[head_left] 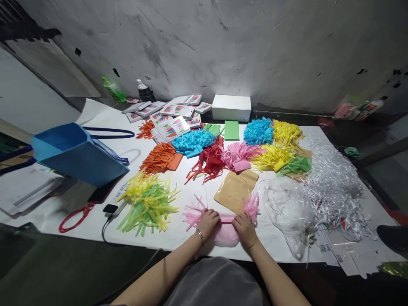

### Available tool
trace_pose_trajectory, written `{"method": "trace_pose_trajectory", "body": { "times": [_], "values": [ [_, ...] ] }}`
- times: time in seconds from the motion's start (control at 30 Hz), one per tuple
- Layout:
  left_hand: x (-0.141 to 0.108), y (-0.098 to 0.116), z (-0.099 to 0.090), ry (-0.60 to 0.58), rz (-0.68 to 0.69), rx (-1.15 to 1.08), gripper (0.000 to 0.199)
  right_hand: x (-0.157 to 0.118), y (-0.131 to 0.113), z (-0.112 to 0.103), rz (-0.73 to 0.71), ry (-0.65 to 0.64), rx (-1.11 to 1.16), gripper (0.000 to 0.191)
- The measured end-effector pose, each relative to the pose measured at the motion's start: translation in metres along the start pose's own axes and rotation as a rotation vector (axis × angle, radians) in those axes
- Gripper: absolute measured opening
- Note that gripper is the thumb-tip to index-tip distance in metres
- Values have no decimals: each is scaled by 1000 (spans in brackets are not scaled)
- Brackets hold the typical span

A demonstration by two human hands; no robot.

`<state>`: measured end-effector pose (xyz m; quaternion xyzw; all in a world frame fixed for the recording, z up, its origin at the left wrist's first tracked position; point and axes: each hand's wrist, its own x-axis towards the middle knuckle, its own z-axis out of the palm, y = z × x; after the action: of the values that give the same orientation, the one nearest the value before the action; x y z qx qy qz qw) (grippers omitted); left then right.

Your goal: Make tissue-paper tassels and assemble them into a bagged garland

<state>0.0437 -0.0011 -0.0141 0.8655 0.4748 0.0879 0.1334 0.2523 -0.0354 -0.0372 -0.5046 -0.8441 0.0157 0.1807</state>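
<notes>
A pink fringed tissue-paper tassel (227,236) lies at the table's near edge, its cut strips fanning out to both sides. My left hand (208,223), with a bracelet at the wrist, presses on its left part, fingers curled over the paper. On its right part, my right hand (245,228) grips in the same way. Between the two hands runs a tight, darker pink rolled or folded band. Just beyond lies a brown paper envelope (236,190). Left of my hands is a loose pile of yellow and green tissue fringe (148,206).
Orange (161,159), blue (193,142), red (212,161) and yellow (276,157) tassels lie across the middle. Behind them are printed boxes (177,110) and a white box (231,108). A blue bag (79,153) stands left; a clear plastic bag (288,212) and white strings (334,182) lie right.
</notes>
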Motion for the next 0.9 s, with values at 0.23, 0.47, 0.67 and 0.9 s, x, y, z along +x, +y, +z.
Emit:
{"method": "trace_pose_trajectory", "body": {
  "times": [0.23,0.47,0.67,0.9],
  "values": [
    [-1,12,-9,-25,-51,47,17,2,-7,-7,157,25,4,11],
    [14,22,-7,-24,-121,115,16,17,-20,-8,350,61,-29,14],
    [17,22,-4,-75,89,97,19,15,-23,-7,224,23,8,15],
    [24,16,2,-57,100,64,18,15,-23,6,115,49,34,13]
  ]
}}
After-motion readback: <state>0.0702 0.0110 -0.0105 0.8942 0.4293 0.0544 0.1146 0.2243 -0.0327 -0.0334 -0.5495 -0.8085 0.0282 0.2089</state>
